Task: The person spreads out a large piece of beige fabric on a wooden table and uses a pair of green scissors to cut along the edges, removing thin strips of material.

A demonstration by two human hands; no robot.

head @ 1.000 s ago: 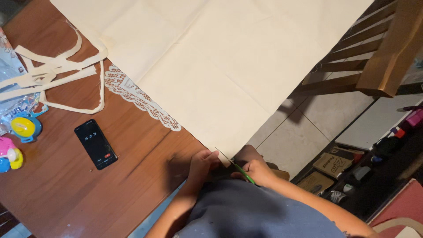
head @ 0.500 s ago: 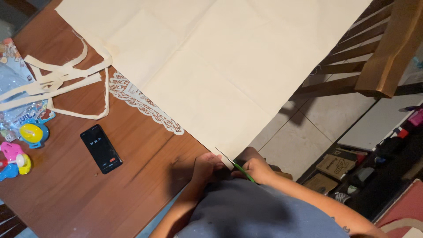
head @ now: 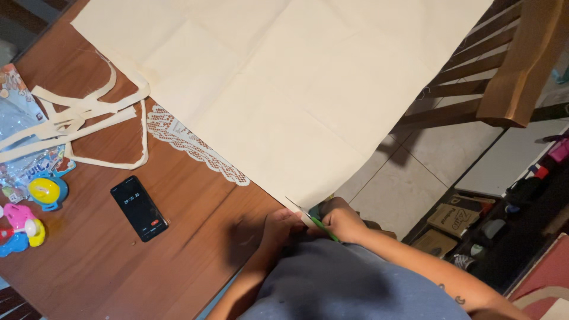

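head view: the cream cloth (head: pixel 284 89) lies spread over the table (head: pixel 89 266), its near corner at the table edge. the left hand (head: pixel 283 225) presses flat and open on that corner, seemingly to steady it. the right hand (head: pixel 342 220) is closed around green scissors (head: pixel 323 226) at the cloth's edge. a phone (head: pixel 139 208) lies left.

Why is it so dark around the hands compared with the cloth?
Head view: light falls evenly on the cream cloth, while the left hand and right hand sit in the person's own shadow at the table edge; floor dim.
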